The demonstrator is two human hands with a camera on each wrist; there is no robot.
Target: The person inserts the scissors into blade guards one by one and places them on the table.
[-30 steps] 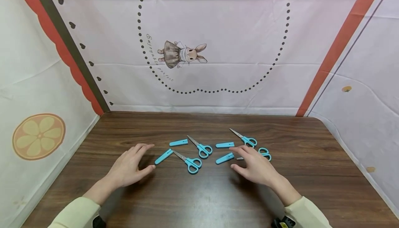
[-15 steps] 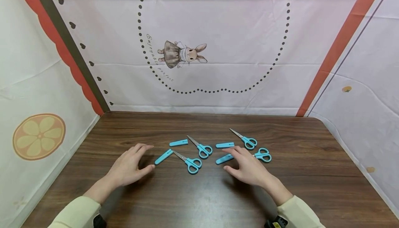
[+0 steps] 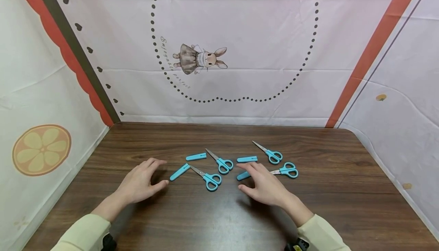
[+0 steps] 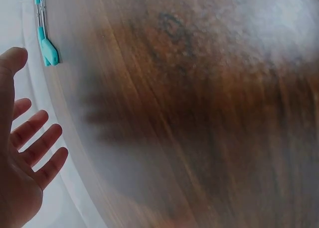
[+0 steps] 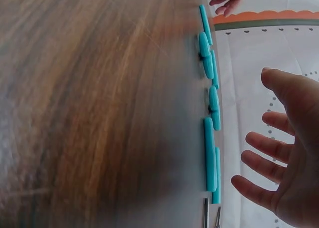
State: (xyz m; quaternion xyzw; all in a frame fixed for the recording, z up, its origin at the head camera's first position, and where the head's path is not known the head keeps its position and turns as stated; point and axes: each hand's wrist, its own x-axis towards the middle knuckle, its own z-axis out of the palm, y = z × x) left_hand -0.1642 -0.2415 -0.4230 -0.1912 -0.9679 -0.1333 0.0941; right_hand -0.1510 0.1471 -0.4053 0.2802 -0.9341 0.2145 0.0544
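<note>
My left hand (image 3: 140, 182) hovers over the table's left part, fingers spread and holding nothing. Closest to it lies a turquoise scissor cap (image 3: 180, 172), with a pair of scissors (image 3: 207, 177) just right of it. Farther back are a second cap (image 3: 196, 157) and second scissors (image 3: 221, 161). My right hand (image 3: 265, 186), relaxed and bare of any object, overlaps a third cap (image 3: 243, 176) in the head view. Behind its fingertips rests another cap (image 3: 247, 159). Scissors with turquoise handles (image 3: 289, 170) lie right of that hand, their blade tips hidden by it; another pair (image 3: 269, 153) lies behind.
A dark wood-grain table (image 3: 219, 220) spans the lower view. White printed cloth (image 3: 260, 45) hangs along its back edge and both sides. A black wrist device (image 3: 297, 244) shows at the right cuff, and pale sleeves (image 3: 82, 234) cover the forearms.
My right hand has moved left, from near the right-hand scissors to over the nearer right cap, uncovering more of those scissors. The left hand has barely shifted.
</note>
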